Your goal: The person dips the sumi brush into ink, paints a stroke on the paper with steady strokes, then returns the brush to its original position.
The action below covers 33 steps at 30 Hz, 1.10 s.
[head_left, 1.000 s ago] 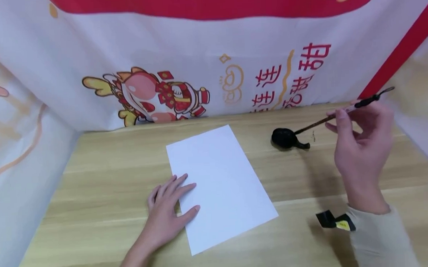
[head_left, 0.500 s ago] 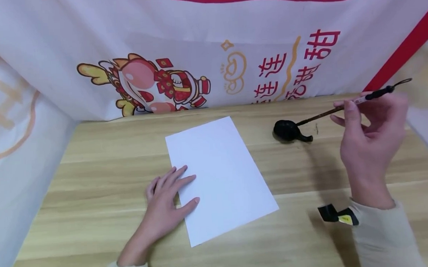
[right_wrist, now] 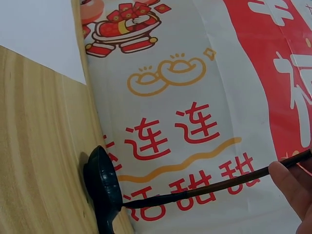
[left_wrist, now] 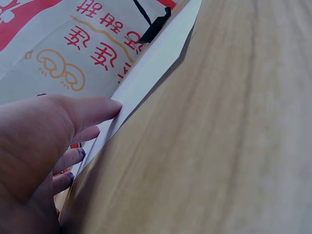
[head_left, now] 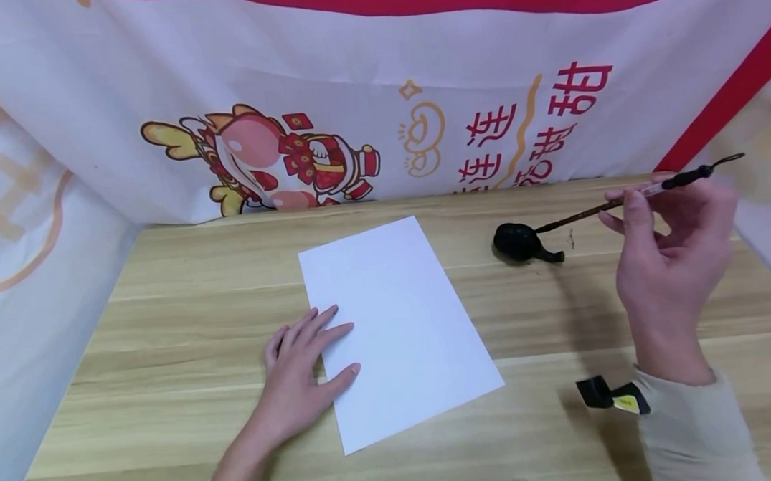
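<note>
My right hand (head_left: 674, 271) pinches a writing brush (head_left: 578, 216) by its brown shaft. The brush slants down to the left, and its dark tip meets the rim of a small black dish (head_left: 516, 242) with a curved tail. In the right wrist view, the dark bristles (right_wrist: 153, 200) reach the side of the dish (right_wrist: 103, 183). My left hand (head_left: 304, 377) lies with spread fingers over the left edge of a blank white sheet of paper (head_left: 405, 333). In the left wrist view, the thumb (left_wrist: 100, 111) rests on the sheet (left_wrist: 163, 53).
The wooden tabletop (head_left: 171, 364) carries the paper and dish. Behind it hangs a white and red printed cloth (head_left: 352, 62), which meets the table's back edge. A pale cloth (head_left: 45, 298) stands along the left side. Small dark marks (head_left: 571, 239) lie beside the dish.
My right hand has drawn slightly to the right with the brush, its tip staying at the dish rim. My left hand keeps its place on the paper. The head view shifts slightly.
</note>
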### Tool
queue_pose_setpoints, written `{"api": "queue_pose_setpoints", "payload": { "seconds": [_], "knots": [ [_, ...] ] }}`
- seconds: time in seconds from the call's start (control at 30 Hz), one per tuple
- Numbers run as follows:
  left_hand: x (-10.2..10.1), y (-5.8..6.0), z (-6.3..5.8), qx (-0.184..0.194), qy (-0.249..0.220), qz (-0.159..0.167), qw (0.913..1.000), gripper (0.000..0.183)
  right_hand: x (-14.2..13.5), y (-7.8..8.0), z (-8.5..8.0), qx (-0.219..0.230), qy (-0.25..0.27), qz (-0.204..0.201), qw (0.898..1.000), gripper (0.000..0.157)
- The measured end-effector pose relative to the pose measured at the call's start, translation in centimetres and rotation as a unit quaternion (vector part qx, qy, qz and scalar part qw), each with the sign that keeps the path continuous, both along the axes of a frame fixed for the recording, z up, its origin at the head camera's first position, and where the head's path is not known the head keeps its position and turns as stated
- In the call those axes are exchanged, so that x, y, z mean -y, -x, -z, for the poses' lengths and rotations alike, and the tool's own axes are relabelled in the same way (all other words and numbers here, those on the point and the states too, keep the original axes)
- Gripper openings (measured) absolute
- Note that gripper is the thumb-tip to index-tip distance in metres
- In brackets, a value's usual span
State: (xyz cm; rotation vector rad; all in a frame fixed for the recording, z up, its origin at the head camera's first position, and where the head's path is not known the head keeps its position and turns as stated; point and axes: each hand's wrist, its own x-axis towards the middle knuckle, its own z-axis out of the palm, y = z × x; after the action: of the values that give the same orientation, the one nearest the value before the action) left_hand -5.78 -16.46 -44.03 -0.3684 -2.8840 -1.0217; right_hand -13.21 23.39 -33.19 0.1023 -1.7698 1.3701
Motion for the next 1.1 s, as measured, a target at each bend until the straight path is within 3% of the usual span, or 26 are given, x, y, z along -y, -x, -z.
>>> {"api": "queue_pose_setpoints", "payload": {
  "seconds": [0.27, 0.5, 0.8, 1.1],
  "knots": [
    [0.1, -0.2, 0.1, 0.000, 0.004, -0.001, 1.0000, 0.057, 0.3, -0.1, 0.2, 0.004, 0.013, -0.008, 1.000, 0.030],
    [0.0, 0.0, 0.0, -0.004, 0.006, 0.001, 1.0000, 0.057, 0.2, 0.0, 0.5, 0.018, -0.009, 0.008, 1.000, 0.029],
    [0.1, 0.3, -0.3, -0.004, 0.010, 0.004, 0.9999, 0.056, 0.1, -0.3, -0.5, -0.021, 0.046, -0.006, 0.999, 0.031],
    [0.1, 0.2, -0.2, -0.003, 0.010, 0.001, 0.9999, 0.057, 0.4, 0.2, 0.1, -0.013, 0.008, -0.007, 1.000, 0.028]
  ]
}}
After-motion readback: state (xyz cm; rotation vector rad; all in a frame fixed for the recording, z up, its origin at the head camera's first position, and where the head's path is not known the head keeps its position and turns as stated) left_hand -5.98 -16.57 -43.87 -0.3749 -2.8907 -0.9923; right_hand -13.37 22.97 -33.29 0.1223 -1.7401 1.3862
